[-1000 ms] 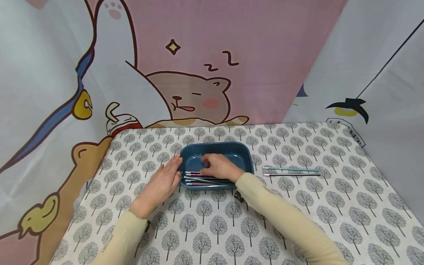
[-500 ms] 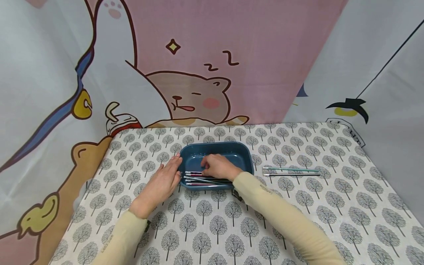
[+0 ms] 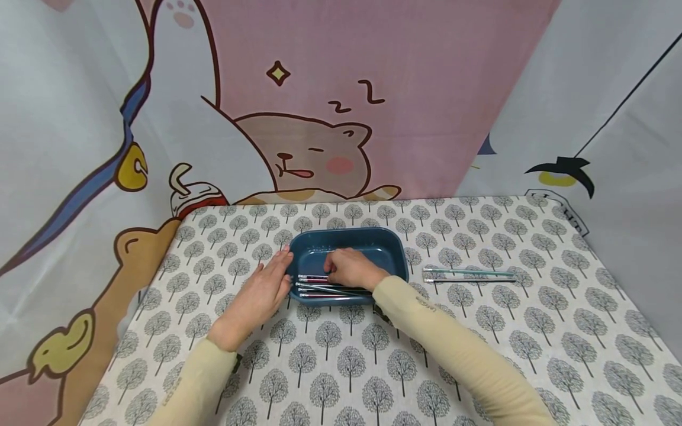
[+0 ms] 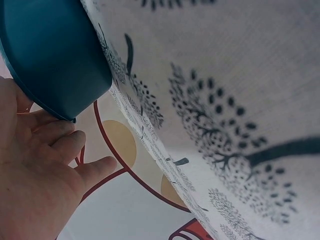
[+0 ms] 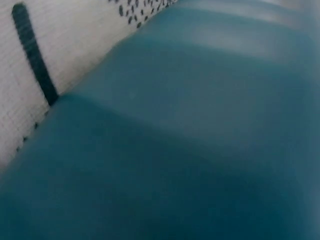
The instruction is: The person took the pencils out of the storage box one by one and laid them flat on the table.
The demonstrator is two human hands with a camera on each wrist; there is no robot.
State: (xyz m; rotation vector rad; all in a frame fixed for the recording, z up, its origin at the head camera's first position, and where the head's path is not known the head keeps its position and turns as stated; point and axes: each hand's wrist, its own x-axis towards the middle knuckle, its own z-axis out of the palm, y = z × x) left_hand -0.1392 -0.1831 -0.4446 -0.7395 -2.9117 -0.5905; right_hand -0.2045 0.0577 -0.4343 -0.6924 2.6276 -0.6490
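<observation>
In the head view, a dark blue rectangular tray holds several thin pencils along its near side, their pale ends toward the left. My right hand reaches down into the tray with bent fingers, over the farthest pencils. Its fingertips are hidden behind the hand, so I cannot tell whether they pinch a pencil. My left hand lies along the tray's left end, fingers stretched toward the rim. In the left wrist view, the fingers touch the tray's rim from outside. The right wrist view shows mostly blurred tray wall.
Two more pencils, one teal and one dark, lie side by side on the table to the right of the tray. A tree-print cloth covers the table. Behind it hangs a cartoon-print curtain.
My right hand has shifted slightly right and its fingers have drawn in a little over the pencils. My left hand and the tray stay in place.
</observation>
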